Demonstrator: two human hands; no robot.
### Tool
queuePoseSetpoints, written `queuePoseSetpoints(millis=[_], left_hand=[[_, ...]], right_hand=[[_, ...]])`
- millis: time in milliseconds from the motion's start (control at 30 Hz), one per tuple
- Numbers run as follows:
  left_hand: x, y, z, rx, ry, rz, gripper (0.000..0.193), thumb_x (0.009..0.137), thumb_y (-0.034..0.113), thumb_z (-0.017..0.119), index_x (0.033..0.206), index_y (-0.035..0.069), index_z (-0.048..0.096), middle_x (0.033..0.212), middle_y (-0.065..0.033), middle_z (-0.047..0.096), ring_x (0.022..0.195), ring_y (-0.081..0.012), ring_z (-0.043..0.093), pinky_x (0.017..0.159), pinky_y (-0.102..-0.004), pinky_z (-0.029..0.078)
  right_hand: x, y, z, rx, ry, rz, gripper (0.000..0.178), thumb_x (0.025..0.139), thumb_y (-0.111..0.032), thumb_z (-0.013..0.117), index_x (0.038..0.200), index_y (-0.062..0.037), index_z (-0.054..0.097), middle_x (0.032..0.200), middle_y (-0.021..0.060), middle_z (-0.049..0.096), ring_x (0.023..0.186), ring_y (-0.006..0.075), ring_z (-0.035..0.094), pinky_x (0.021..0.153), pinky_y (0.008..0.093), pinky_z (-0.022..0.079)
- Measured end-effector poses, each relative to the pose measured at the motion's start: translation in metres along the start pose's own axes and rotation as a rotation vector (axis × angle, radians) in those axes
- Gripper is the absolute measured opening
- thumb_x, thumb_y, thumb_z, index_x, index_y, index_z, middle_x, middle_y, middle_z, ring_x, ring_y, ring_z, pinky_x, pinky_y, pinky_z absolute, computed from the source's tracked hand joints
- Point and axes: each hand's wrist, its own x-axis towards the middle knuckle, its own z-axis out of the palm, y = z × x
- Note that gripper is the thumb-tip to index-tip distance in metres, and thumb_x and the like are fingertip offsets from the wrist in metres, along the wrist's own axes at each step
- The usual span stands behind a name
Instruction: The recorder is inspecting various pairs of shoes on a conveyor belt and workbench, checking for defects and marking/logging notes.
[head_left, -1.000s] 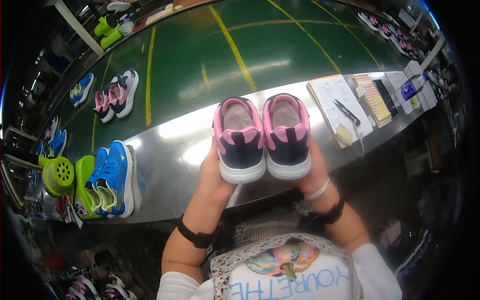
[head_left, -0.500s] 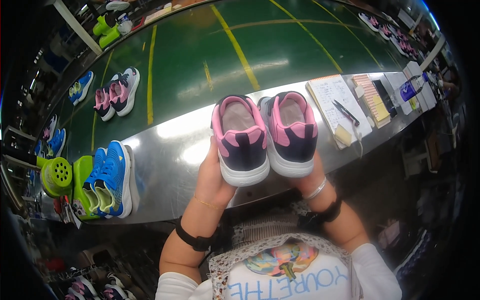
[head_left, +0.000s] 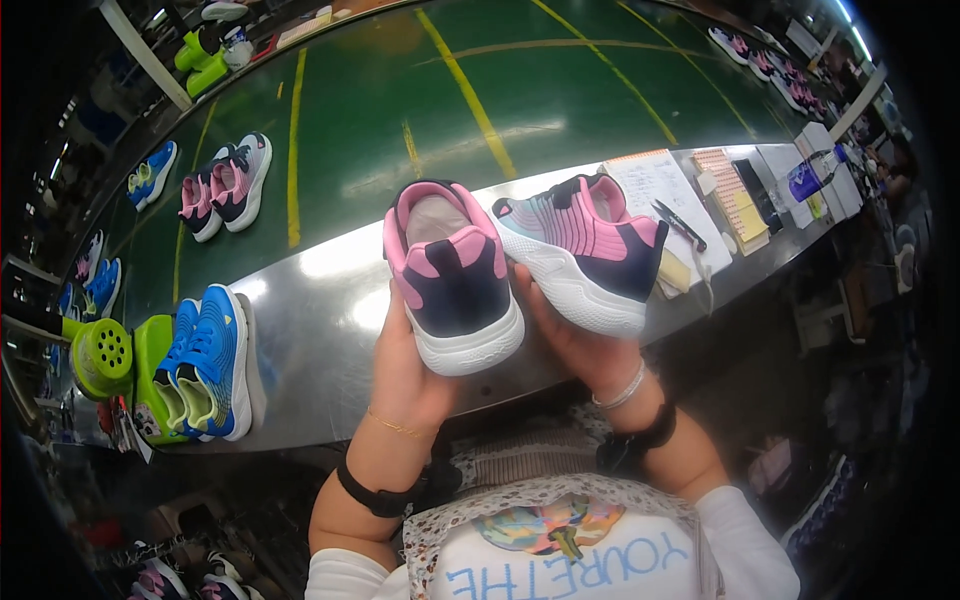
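Note:
Each of my hands grips one sneaker of a navy and pink pair with white soles, held up above the metal ledge (head_left: 340, 300). My left hand (head_left: 408, 365) is closed round the left sneaker (head_left: 455, 290), whose heel faces me; the fingers are partly hidden behind it. In my right hand (head_left: 580, 350) is the right sneaker (head_left: 590, 245), tilted so its side and the edge of its white sole show, its toe pointing up and to the left. The two sneakers nearly touch near the middle.
A blue pair of sneakers (head_left: 212, 360) stands at left beside a bright green device (head_left: 103, 352). Another pink and navy pair (head_left: 228, 185) lies on the green belt (head_left: 360, 130). To the right are a notebook (head_left: 650, 195), a knife (head_left: 680, 226) and a purple roll (head_left: 803, 182).
My right hand has turned its sneaker from heel-on to side-on, tilting its toe leftward. The left sneaker has shifted slightly to the left, still in my left hand.

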Motion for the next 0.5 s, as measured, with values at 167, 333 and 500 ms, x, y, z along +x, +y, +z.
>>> queuePoseSetpoints(millis=[167, 333, 500], left_hand=[[-0.001, 0.003, -0.003, 0.033, 0.024, 0.024, 0.044, 0.099, 0.037, 0.034, 0.131, 0.007, 0.040, 0.125, -0.0066, 0.051, 0.113, -0.0201, 0.052, 0.097, -0.0356, 0.043], [-0.004, 0.004, -0.004, 0.010, 0.041, 0.007, 0.044, 0.099, 0.037, 0.033, 0.132, 0.008, 0.040, 0.126, -0.0064, 0.051, 0.113, -0.0206, 0.052, 0.097, -0.0357, 0.043], [-0.005, 0.007, -0.011, 0.021, 0.044, -0.011, 0.046, 0.099, 0.038, 0.032, 0.131, 0.006, 0.039, 0.126, -0.0085, 0.051, 0.114, -0.0215, 0.051, 0.098, -0.0375, 0.043]], right_hand=[[-0.002, 0.001, -0.003, 0.136, -0.087, -0.009, 0.058, 0.096, -0.036, 0.039, 0.139, 0.0003, 0.025, 0.142, 0.0217, 0.029, 0.130, 0.0377, 0.032, 0.108, 0.0431, 0.033], [-0.004, 0.003, -0.003, 0.124, -0.084, -0.006, 0.057, 0.096, -0.035, 0.038, 0.138, 0.0012, 0.026, 0.142, 0.0223, 0.029, 0.130, 0.0374, 0.032, 0.108, 0.0431, 0.033], [-0.005, 0.009, 0.001, 0.170, -0.075, -0.001, 0.057, 0.096, -0.035, 0.038, 0.138, 0.0022, 0.026, 0.142, 0.0229, 0.029, 0.130, 0.0372, 0.031, 0.109, 0.0430, 0.032]])
